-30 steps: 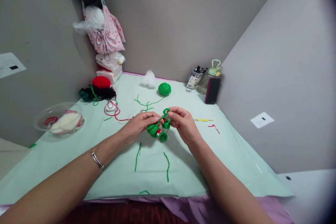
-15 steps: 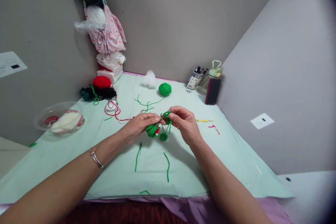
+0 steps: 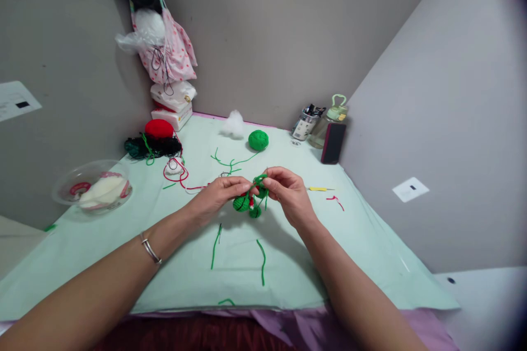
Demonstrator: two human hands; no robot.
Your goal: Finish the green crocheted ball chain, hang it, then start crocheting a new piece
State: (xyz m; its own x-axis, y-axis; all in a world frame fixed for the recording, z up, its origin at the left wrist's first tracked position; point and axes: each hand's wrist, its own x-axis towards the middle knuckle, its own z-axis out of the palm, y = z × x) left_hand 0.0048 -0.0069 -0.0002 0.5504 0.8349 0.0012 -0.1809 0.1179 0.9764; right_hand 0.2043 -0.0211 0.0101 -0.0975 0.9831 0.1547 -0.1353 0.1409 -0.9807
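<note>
Between both hands, above the middle of the table, is a green crocheted piece [image 3: 241, 203] with red and white bits and small round green balls hanging from it. My left hand [image 3: 226, 192] pinches its left side between thumb and fingers. My right hand [image 3: 286, 186] is closed on a green part at the upper right, where a thin needle-like tip sticks up by the fingertips. Parts of the piece are hidden behind the fingers. Below the hands lie two cut green yarn strands [image 3: 262, 263].
Behind the hands sits a green yarn ball [image 3: 258, 140] beside white stuffing [image 3: 234, 124]. A red yarn ball [image 3: 160, 129] and plastic bowl [image 3: 99, 186] stand left. A yellow-handled hook [image 3: 317, 189], phone [image 3: 333, 143], bottle [image 3: 329, 123] and pen cup [image 3: 304, 125] are right.
The hanging green parts have swung and turned, closer together and slightly higher. Both hands stay in nearly the same place, still gripping the piece.
</note>
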